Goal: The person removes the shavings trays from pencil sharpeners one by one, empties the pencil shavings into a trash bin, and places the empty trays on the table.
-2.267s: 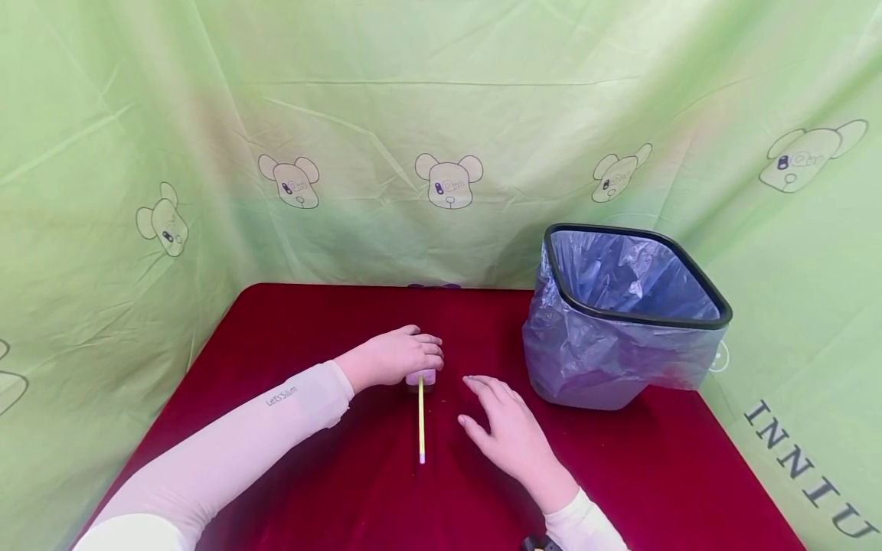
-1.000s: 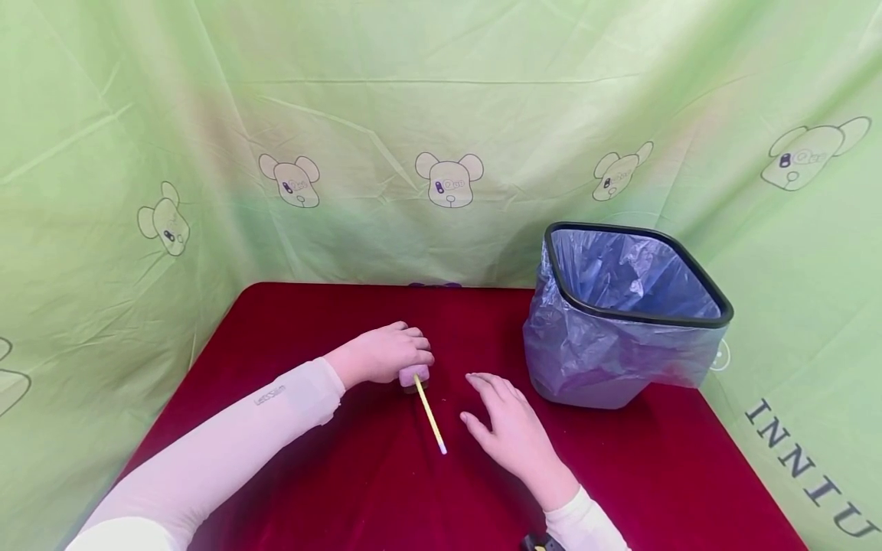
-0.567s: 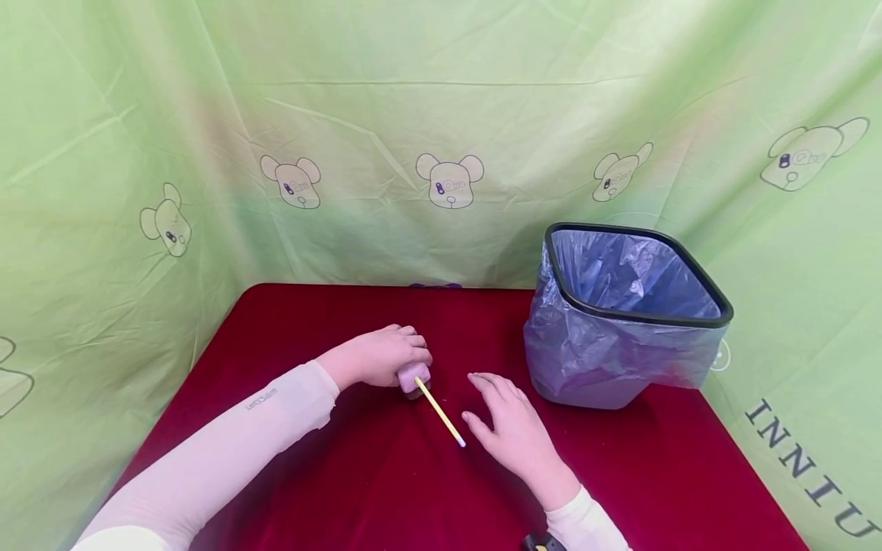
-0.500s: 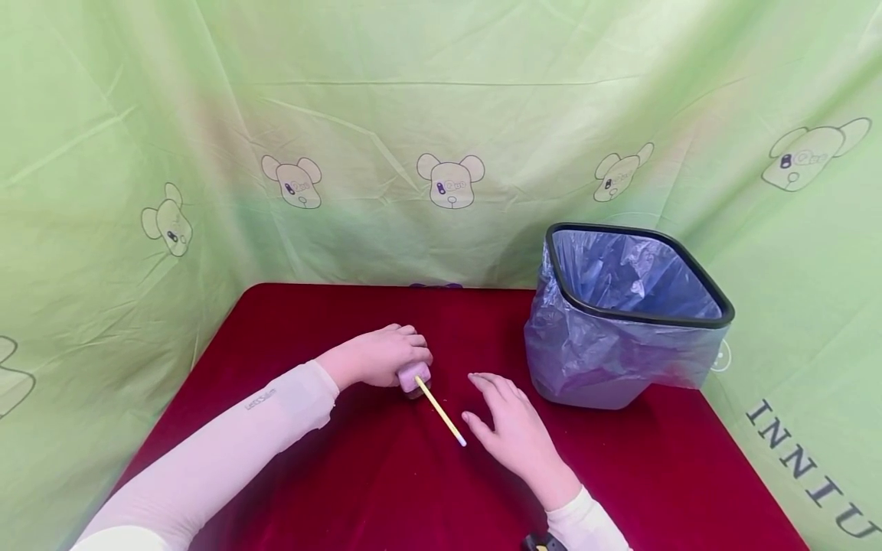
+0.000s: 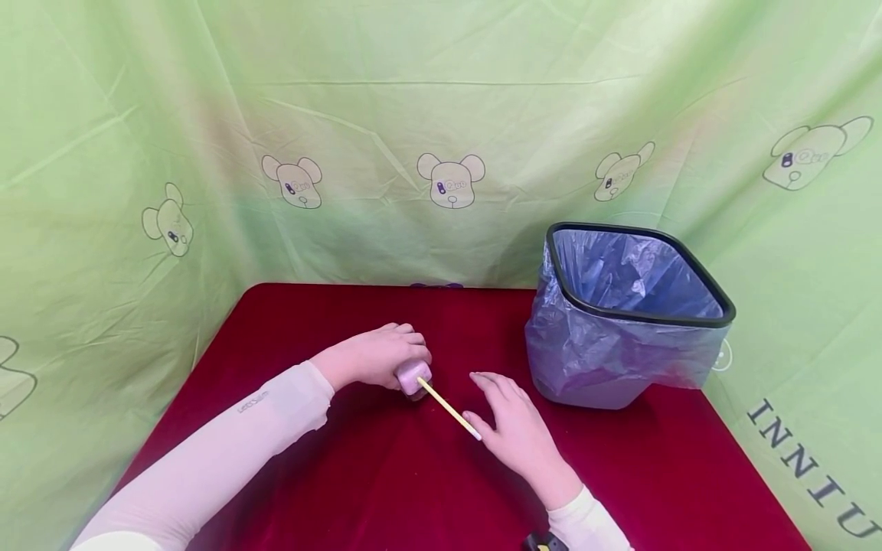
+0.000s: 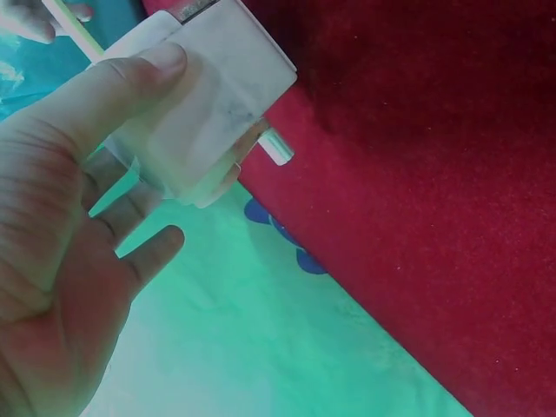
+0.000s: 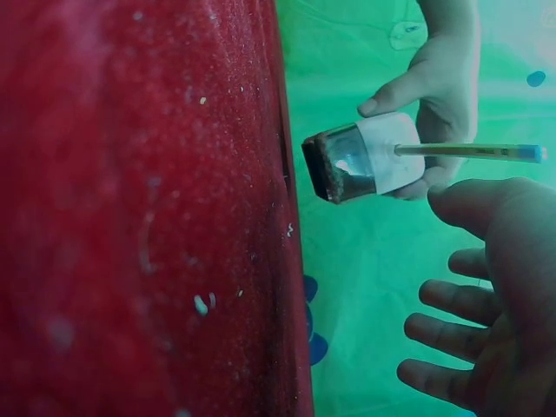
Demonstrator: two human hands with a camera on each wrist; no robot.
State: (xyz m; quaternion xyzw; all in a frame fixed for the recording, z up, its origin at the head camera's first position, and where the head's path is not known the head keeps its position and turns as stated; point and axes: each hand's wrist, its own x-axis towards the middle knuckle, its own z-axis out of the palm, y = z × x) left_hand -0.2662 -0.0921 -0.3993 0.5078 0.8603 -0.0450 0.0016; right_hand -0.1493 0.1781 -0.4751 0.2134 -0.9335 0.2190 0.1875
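Observation:
My left hand (image 5: 386, 356) grips a pale pink pencil sharpener (image 5: 413, 376), thumb on one side and fingers on the other. In the left wrist view a small silvery knob (image 6: 276, 147) sticks out from its far side. The right wrist view shows the sharpener's clear bin (image 7: 347, 165) with dark contents inside. A yellow pencil (image 5: 449, 409) stands out of the sharpener's hole, its pale blunt end slanting toward my right hand (image 5: 517, 428). That hand is spread with its thumb close to the pencil's end; a gap shows between them in the right wrist view.
At the right of the red-covered table (image 5: 331, 490) stands a bin (image 5: 620, 360) with a black rim and a bluish plastic liner. Green curtains (image 5: 358, 115) with bear prints hang close behind and at both sides. Tiny bits lie on the cloth.
The left hand has shifted slightly left and tilted the sharpener. The pencil has swung from pointing straight toward me to slanting right, its end nearing the right hand. The right hand stays nearly still.

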